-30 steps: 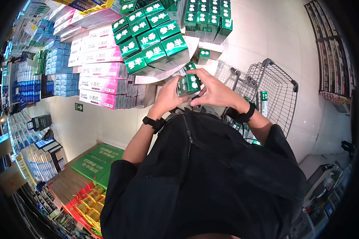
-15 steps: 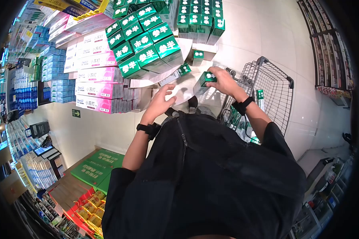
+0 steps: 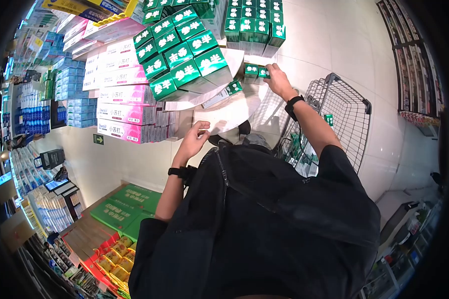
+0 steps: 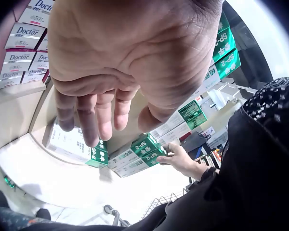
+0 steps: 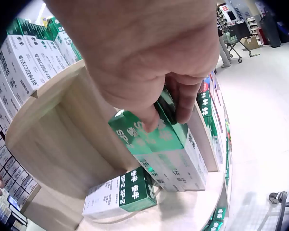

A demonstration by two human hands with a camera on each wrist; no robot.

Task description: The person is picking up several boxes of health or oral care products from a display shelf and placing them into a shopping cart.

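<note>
My right hand (image 3: 268,74) reaches up to the round wooden shelf (image 3: 224,112) and grips a green and white box (image 3: 262,73). The box stands beside another green box (image 3: 251,71) on that shelf. In the right wrist view the fingers (image 5: 183,98) curl over the box (image 5: 176,149), which is tilted above a second box (image 5: 120,195) lying flat. My left hand (image 3: 195,135) hangs near my chest with loosely curled fingers and holds nothing. The left wrist view shows its bare palm (image 4: 130,57) and the far right hand (image 4: 180,159).
Stacks of green boxes (image 3: 184,55) fill the upper shelves, with pink and white boxes (image 3: 122,107) to the left. A wire shopping cart (image 3: 344,109) holding several green boxes stands at my right. A green and red display (image 3: 119,214) sits low on the left.
Both hands held the green box in front of my chest. The left hand let go and dropped back; the right hand carried the box up and to the right onto the shelf.
</note>
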